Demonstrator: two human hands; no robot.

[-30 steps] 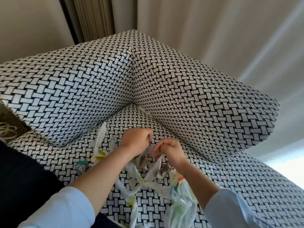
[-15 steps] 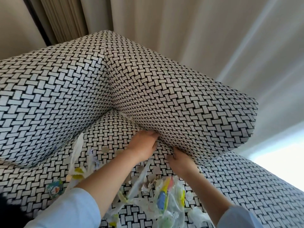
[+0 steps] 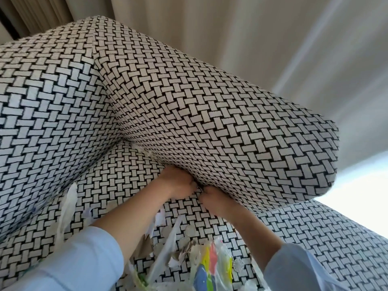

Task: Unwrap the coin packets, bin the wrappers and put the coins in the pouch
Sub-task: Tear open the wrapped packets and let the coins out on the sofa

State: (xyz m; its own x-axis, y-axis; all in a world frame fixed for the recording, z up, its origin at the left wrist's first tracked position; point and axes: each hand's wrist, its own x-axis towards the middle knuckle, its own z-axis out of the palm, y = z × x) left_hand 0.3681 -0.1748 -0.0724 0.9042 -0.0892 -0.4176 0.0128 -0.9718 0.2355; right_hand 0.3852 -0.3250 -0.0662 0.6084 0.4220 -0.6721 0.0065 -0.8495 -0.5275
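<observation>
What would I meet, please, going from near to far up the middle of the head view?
Colourful plastic bag → loose coins → right hand and left hand, side by side at the crevice → patterned sofa cushion → pale curtain.

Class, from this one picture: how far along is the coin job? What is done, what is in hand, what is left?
Done: some packets look opened; loose coins and torn wrappers lie on the seat. In hand: the left hand and right hand reach into the gap under the cushion, fingers hidden. Left: coins not pouched, wrappers not binned; no pouch or bin shows.
</observation>
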